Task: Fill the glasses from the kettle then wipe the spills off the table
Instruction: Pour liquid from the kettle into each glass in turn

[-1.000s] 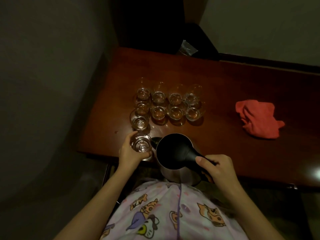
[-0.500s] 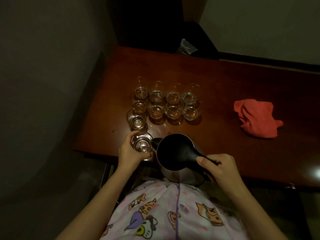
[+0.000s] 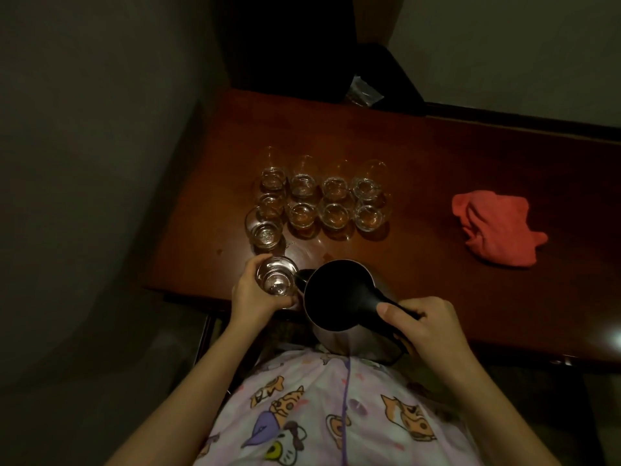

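Left hand [image 3: 250,294] wrapped round a drinking glass [image 3: 276,276] at table's [image 3: 437,183] near edge; right hand [image 3: 426,326] gripping kettle [image 3: 337,294] handle, spout at glass's 3 o'clock. Red cloth [image 3: 497,235] far toward 3 o'clock.

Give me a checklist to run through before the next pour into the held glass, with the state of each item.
1. Left hand grips the glass: ok.
2. Right hand grips the kettle by its handle: ok.
3. Spout next to the glass rim: ok.
4. Room left in the held glass: cannot tell; some water shows, but the level is unclear.
5. Table dry near the glass: not ok; small drops lie by the near row.
6. Cloth ready for wiping: ok; it lies on the table to the right, apart from the glasses.
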`<state>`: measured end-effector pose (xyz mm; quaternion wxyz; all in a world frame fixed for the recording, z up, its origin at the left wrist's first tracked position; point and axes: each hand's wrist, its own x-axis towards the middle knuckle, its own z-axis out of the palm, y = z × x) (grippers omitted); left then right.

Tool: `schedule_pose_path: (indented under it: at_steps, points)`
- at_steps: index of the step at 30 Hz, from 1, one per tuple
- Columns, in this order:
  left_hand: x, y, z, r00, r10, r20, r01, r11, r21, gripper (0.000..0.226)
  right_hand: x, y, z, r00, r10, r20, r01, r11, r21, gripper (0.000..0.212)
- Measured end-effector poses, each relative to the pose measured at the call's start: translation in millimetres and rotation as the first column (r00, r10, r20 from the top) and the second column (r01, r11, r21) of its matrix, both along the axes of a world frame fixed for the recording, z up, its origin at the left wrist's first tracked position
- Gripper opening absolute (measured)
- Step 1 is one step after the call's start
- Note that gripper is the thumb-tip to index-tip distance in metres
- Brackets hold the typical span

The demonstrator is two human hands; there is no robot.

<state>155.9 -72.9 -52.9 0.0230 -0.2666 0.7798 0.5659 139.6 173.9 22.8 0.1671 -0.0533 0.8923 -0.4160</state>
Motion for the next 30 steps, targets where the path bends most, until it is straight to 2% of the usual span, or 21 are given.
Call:
schedule_pose_path:
  at_steps: [14,19,30]
  points:
    - [7.4,9.9,-1.0,1.000,-0.013,0.001,0.013,0.997,0.078,0.079,8.2,3.2,13.3,0.999,0.039,-0.022,-0.036,0.995,0.089,0.073]
    - [7.8,10.1,-2.7,1.000,-0.022,0.006,0.021,0.997,0.079,0.080,10.0,4.5,15.9,0.998,0.052,-0.024,-0.049,0.993,0.106,0.065]
    - [5.3,12.9,-5.6,1.000,-0.019,0.002,0.019,0.997,0.078,0.081,10.7,4.0,22.5,0.999,0.034,-0.006,-0.033,0.991,0.128,0.064]
